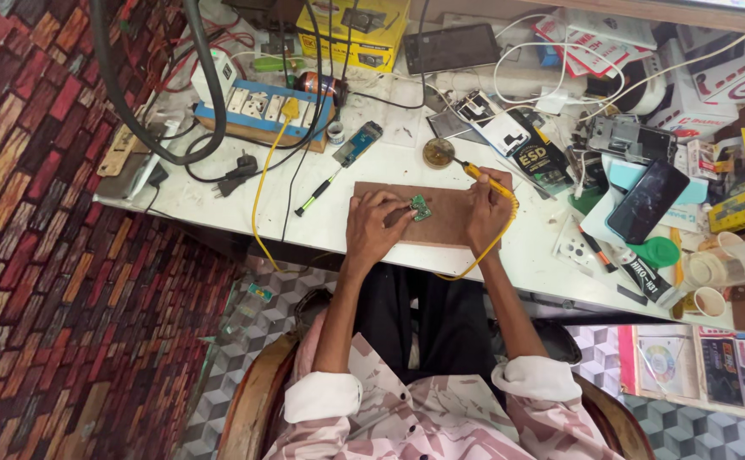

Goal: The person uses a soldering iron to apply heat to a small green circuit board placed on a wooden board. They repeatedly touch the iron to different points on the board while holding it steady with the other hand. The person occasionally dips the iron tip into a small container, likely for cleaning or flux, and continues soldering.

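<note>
Head view shows our left hand (372,228) pinching the small green circuit board (421,208) while our right hand (487,213) closes around the yellow soldering iron (485,180), whose hot tip could burn those fingers.

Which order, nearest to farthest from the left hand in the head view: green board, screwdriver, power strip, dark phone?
From the left hand:
1. Green board, at its fingertips on the brown pad.
2. Screwdriver, just to the hand's left.
3. Power strip, far-left back of the table.
4. Dark phone, far right.
</note>
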